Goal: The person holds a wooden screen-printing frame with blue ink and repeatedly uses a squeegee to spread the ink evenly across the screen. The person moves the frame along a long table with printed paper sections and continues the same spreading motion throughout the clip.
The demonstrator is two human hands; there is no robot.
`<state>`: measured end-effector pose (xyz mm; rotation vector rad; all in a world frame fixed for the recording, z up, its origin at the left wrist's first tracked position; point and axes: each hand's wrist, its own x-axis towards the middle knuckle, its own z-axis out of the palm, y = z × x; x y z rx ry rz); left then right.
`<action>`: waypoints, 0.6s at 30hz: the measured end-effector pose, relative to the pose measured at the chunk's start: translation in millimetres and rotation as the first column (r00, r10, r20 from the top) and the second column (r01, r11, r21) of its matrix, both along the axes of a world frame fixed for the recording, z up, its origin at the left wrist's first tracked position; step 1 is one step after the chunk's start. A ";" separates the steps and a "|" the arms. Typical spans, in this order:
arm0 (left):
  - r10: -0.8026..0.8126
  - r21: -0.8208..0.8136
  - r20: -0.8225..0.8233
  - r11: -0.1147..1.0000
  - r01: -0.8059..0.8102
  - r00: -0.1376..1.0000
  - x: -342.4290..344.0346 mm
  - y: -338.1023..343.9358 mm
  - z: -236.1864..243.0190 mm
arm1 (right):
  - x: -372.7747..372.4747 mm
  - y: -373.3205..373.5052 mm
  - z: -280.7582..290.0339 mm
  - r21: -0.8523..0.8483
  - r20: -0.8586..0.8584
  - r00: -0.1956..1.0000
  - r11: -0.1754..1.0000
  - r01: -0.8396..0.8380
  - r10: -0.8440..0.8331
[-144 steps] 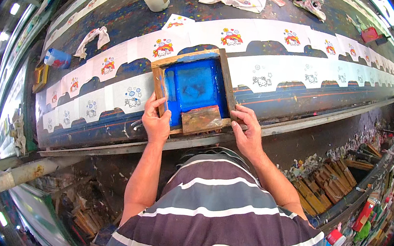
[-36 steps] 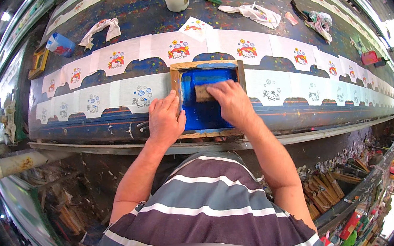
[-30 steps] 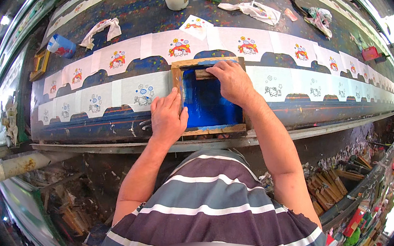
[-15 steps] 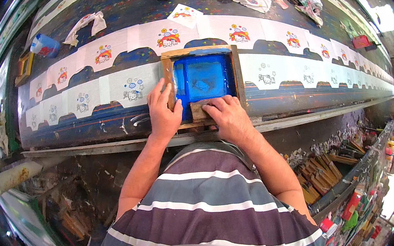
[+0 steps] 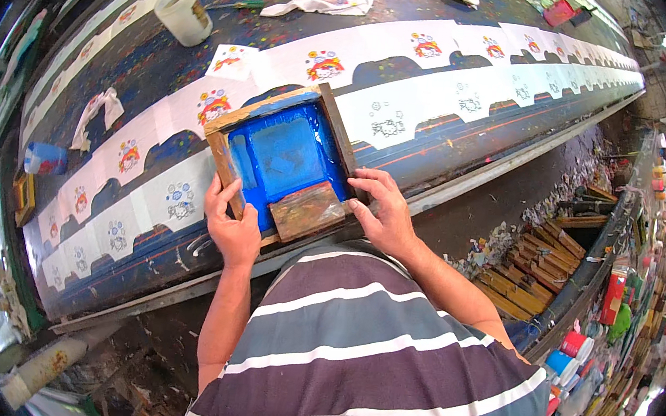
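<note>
Between my hands is a wooden screen printing frame [image 5: 346,132], its mesh covered in wet blue ink [image 5: 278,149]. My left hand [image 5: 232,226] is closed on the frame's left side near the lower corner. At the lower right corner, my right hand [image 5: 384,212] grips the opposite side with thumb and fingers. A paint-stained wooden squeegee [image 5: 306,212] rests inside the frame along the near edge, untouched by either hand. Under and beside the frame runs a row of white paper pieces with outlined cartoon prints, one [image 5: 383,116] just to its right and one [image 5: 179,202] to its left.
Behind lies a row of colourful prints [image 5: 324,65] on the paint-spotted table [image 5: 230,27]. A white tub [image 5: 182,17], a crumpled cloth [image 5: 322,0] and a blue container [image 5: 46,159] stand farther off. Several wooden frames [image 5: 534,266] are stacked low at the right, past the table's metal edge.
My right hand has let go of the squeegee and taken the frame's right side. The squeegee now lies flat inside. My view has swung to the right.
</note>
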<state>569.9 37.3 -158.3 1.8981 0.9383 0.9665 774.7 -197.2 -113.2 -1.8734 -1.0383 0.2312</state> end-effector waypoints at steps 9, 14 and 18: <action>-0.072 0.006 0.066 0.997 0.071 0.995 109.9 -66.1 -9.2 | 89.4 -73.0 -13.1 0.055 -0.062 0.996 0.997 0.060 -0.057; -0.060 -0.062 0.059 0.996 0.064 0.996 161.1 -102.3 -21.0 | 141.9 -112.3 -9.2 0.057 -0.063 0.998 0.998 0.032 -0.028; -0.045 -0.171 0.116 0.983 0.065 0.992 175.3 -116.3 -22.9 | 166.0 -131.5 -10.1 0.065 -0.088 0.995 0.997 -0.042 0.047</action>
